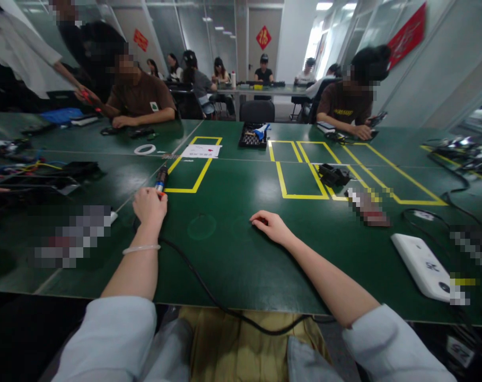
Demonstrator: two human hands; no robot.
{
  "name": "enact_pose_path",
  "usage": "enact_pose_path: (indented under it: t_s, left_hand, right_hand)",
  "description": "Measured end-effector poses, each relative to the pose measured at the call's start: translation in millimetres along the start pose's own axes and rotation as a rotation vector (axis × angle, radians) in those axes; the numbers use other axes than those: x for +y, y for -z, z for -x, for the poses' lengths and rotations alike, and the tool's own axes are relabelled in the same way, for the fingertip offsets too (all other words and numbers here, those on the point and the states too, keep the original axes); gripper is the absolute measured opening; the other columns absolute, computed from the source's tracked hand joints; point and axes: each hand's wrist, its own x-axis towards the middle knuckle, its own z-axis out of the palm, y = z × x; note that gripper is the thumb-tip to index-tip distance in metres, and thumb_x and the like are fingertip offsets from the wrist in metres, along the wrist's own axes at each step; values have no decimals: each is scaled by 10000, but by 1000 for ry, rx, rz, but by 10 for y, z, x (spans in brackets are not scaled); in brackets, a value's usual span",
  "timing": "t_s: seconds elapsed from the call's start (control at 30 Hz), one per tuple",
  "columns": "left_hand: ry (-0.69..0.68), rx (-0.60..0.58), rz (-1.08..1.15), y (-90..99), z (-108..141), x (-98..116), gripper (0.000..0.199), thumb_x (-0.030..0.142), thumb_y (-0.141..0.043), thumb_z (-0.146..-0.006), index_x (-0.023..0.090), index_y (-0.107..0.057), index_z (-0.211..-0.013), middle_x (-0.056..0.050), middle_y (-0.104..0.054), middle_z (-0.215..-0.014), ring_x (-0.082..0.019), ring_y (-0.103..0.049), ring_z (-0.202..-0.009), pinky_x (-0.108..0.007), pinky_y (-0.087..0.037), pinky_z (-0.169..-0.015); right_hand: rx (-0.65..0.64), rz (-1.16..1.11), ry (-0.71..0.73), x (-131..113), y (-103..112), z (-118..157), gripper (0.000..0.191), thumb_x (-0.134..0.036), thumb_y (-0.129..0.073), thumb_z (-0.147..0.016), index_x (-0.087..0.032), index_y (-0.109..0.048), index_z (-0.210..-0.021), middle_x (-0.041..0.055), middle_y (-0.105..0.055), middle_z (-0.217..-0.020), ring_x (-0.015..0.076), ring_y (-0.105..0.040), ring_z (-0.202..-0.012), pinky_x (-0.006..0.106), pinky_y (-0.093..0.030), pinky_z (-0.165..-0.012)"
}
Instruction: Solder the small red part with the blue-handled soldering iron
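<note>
My left hand (150,206) is wrapped around a corded electric screwdriver (160,180), a slim dark tool with a silver-blue band and an orange part by the fingers. It points away from me, near the left yellow taped outline (195,183). A black cable (196,273) runs from beside my left wrist across the table's front edge. My right hand (270,225) rests on the green table (228,254), its fingers loosely curved to the left and a gap showing between thumb and fingers. I see nothing in it.
Ahead lie a white paper (202,151), a tape roll (145,149) and a black parts tray (248,139). To the right are a black part (333,175), a white device (421,267) and cables. Wires and black parts (77,171) lie left. Other people sit across the table.
</note>
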Motion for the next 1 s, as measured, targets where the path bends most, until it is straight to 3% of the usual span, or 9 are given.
enact_pose_path:
  t_s: [0.1, 0.2, 0.33, 0.47, 0.6, 0.7, 0.83, 1.0]
  left_hand:
    - [-136, -46, 236, -12, 68, 260, 319, 374, -446, -880, 157, -596, -1060, -139, -602, -1158, -284, -540, -1074, -416, -413, -941]
    - [-250, -338, 568, -51, 248, 689, 385, 423, -499, -859, 149, -611, -1105, -88, -669, -1032, -207, -604, -942, -340, -457, -889]
    - [-417, -783, 851, -62, 612, 1246, 492, 438, -533, -844, 147, -603, -1235, -95, -665, -1080, -193, -608, -946, -307, -476, -795]
    - [-498, -1007, 936, -5, 899, 1515, 625, 397, -557, -849, 154, -444, -1414, -52, -641, -942, -143, -577, -790, -276, -454, -703]
    - [-548, -1072, 971, 29, 986, 1543, 644, 376, -572, -854, 160, -405, -1437, -20, -615, -863, -131, -560, -765, -271, -441, -712]
    - [-485, -1089, 985, -3, 966, 1508, 604, 403, -527, -883, 161, -410, -1424, -34, -632, -865, -143, -584, -779, -277, -454, -704]
    - [-400, -1068, 1001, -93, 941, 1465, 414, 443, -487, -894, 147, -578, -1169, -68, -659, -936, -149, -604, -804, -275, -469, -693]
    - [-416, -1043, 1041, -119, 998, 1484, 353, 463, -584, -843, 140, -606, -984, -57, -661, -869, -146, -603, -775, -280, -476, -706]
  right_hand:
    - [-2, 7, 4, -4, -5, -5, 150, -207, -556, -879, -171, -686, -946, 28, -689, -855, 124, -571, -697, 247, -436, -680]
    - [-2, 3, 2, 3, -10, -6, 148, -208, -550, -878, -174, -676, -947, 24, -685, -848, 125, -572, -695, 249, -440, -685]
    - [3, -78, 7, 23, -17, 0, 253, -207, -541, -874, -185, -602, -1118, 6, -666, -838, 114, -574, -682, 242, -455, -690]
    - [-47, -118, 52, -10, -28, 6, 413, -222, -585, -856, -208, -502, -1260, -11, -649, -843, 108, -567, -674, 234, -462, -683]
    - [-81, -96, 80, -70, -43, 5, 206, -248, -584, -869, -184, -588, -1064, 0, -637, -812, 114, -566, -678, 237, -458, -673]
    - [-73, -101, 53, -85, -44, 6, 152, -265, -582, -875, -182, -591, -1002, 1, -642, -807, 117, -571, -683, 238, -458, -671]
    - [-20, -132, 19, -84, -34, 10, 174, -293, -583, -877, -183, -586, -1011, 3, -641, -810, 114, -560, -665, 234, -454, -651]
    - [-21, -137, 23, -93, -37, 16, 172, -309, -591, -873, -193, -594, -1000, -5, -628, -791, 107, -544, -643, 230, -452, -640]
